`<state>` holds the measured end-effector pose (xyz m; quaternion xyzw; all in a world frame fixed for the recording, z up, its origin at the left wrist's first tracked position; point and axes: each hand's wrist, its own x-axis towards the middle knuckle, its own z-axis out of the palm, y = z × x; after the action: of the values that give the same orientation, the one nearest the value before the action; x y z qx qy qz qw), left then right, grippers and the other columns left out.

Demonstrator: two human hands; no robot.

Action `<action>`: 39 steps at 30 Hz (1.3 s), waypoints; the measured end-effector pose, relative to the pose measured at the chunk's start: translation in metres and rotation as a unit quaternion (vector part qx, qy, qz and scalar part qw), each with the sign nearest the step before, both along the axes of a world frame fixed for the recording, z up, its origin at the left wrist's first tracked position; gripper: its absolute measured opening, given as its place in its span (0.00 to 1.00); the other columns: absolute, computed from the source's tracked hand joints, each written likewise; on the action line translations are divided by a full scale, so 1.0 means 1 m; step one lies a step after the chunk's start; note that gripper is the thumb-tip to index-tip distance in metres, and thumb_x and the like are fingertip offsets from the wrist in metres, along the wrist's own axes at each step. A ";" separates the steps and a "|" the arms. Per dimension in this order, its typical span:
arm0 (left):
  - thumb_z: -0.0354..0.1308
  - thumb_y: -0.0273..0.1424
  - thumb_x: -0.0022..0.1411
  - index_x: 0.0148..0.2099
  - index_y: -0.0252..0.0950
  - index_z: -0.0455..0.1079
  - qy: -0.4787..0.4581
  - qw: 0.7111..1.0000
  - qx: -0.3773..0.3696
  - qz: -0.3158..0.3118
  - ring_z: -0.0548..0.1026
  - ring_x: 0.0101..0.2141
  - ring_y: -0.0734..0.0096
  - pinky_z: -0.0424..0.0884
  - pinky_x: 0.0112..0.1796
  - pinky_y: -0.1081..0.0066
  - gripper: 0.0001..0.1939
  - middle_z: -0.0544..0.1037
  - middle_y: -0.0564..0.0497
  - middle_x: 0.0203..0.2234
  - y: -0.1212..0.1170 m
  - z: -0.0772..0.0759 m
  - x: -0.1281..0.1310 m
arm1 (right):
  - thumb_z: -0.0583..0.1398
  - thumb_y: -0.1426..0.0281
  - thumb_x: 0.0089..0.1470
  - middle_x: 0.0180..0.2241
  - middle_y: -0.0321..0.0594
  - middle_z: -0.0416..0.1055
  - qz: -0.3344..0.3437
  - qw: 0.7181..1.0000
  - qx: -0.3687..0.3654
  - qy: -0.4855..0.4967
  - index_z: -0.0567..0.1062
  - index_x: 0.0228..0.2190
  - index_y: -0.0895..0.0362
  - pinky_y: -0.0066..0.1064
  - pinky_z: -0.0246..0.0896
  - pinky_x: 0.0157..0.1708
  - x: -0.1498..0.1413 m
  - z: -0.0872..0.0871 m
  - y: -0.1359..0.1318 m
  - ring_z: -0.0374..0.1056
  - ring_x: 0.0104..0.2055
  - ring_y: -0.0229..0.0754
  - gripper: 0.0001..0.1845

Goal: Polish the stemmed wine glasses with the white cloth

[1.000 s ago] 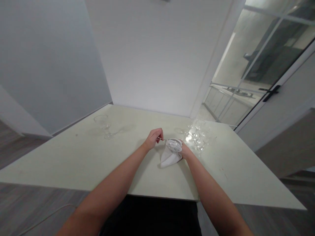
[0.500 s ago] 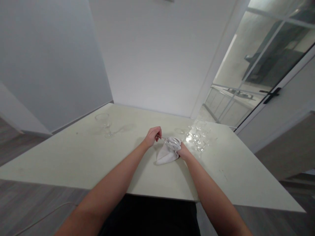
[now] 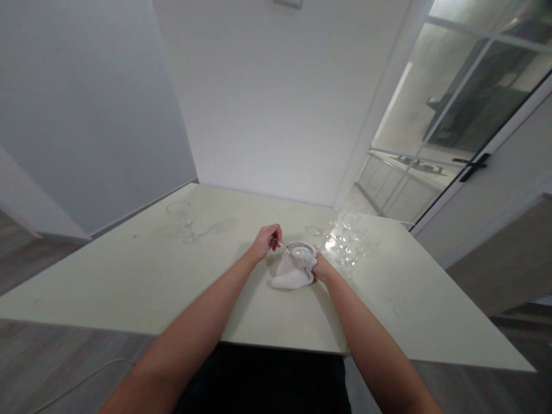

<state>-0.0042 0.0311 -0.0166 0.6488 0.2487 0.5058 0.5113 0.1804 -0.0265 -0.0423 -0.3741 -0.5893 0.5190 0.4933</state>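
Glass is the worry here: the thin stem pinched in the left hand looks as if it could snap if the two hands twist against each other too hard, and the bowl could slip out of the smooth cloth if the right hand's hold loosens. The left hand is curled nearly shut, fingertips closed on the stem of the glass, which lies on its side between the hands, above the table. The right hand is closed around the bowl through the white cloth, whose loose end hangs down to the tabletop. Just beyond the right hand stands a cluster of glasses, near enough to be knocked by a careless elbow or wrist. A lone glass stands well off to the left.
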 end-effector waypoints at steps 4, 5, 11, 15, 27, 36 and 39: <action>0.46 0.47 0.61 0.20 0.34 0.63 -0.002 1.000 0.000 0.002 0.59 0.11 0.81 0.49 0.15 0.76 0.26 0.65 0.54 0.11 0.002 0.000 0.000 | 0.66 0.61 0.41 0.38 0.41 0.78 -0.028 0.995 -0.065 0.068 0.79 0.36 0.54 0.35 0.65 0.47 -0.005 -0.008 0.002 0.72 0.42 0.44 0.18; 0.46 0.47 0.61 0.21 0.34 0.63 -0.004 1.000 -0.003 0.004 0.59 0.11 0.81 0.49 0.15 0.76 0.25 0.65 0.54 0.11 0.003 0.000 0.000 | 0.65 0.60 0.42 0.38 0.41 0.78 -0.033 0.993 -0.075 0.080 0.79 0.36 0.55 0.35 0.65 0.47 -0.006 -0.008 0.002 0.72 0.42 0.44 0.18; 0.47 0.47 0.60 0.20 0.34 0.63 -0.014 0.999 -0.027 0.011 0.59 0.11 0.81 0.48 0.15 0.75 0.25 0.65 0.54 0.11 0.004 0.000 -0.002 | 0.66 0.63 0.42 0.33 0.41 0.78 -0.024 0.996 -0.069 0.056 0.78 0.33 0.55 0.38 0.68 0.43 -0.011 -0.006 0.000 0.72 0.39 0.47 0.14; 0.47 0.48 0.60 0.20 0.34 0.63 -0.006 1.000 -0.020 0.010 0.61 0.12 0.80 0.48 0.15 0.75 0.25 0.64 0.54 0.11 0.003 0.001 -0.003 | 0.64 0.68 0.43 0.34 0.40 0.78 0.016 0.999 0.008 -0.032 0.79 0.33 0.55 0.37 0.67 0.43 -0.006 -0.003 0.000 0.72 0.38 0.45 0.11; 0.46 0.47 0.62 0.20 0.33 0.62 0.003 1.000 -0.010 -0.002 0.59 0.12 0.82 0.49 0.15 0.77 0.26 0.65 0.54 0.11 0.003 -0.001 -0.001 | 0.67 0.63 0.37 0.34 0.42 0.77 -0.037 0.998 0.007 -0.046 0.78 0.32 0.56 0.38 0.65 0.45 -0.001 -0.012 0.007 0.71 0.38 0.46 0.17; 0.45 0.49 0.61 0.20 0.34 0.61 -0.006 0.999 -0.034 0.000 0.58 0.11 0.82 0.47 0.14 0.77 0.27 0.63 0.55 0.10 0.007 -0.003 -0.001 | 0.63 0.64 0.43 0.33 0.42 0.77 -0.043 0.999 -0.004 -0.006 0.77 0.32 0.57 0.40 0.65 0.46 -0.009 -0.014 0.007 0.71 0.37 0.45 0.13; 0.45 0.50 0.61 0.21 0.34 0.61 0.000 0.999 -0.033 0.012 0.60 0.11 0.81 0.48 0.15 0.77 0.27 0.63 0.55 0.10 0.007 -0.004 -0.002 | 0.63 0.68 0.43 0.36 0.42 0.77 -0.010 0.997 0.053 -0.060 0.78 0.34 0.56 0.37 0.65 0.45 -0.007 -0.004 0.003 0.71 0.38 0.44 0.13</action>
<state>-0.0058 0.0381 -0.0203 0.6283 0.2732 0.5034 0.5265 0.1730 -0.0234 -0.0462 -0.3836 -0.6405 0.4591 0.4815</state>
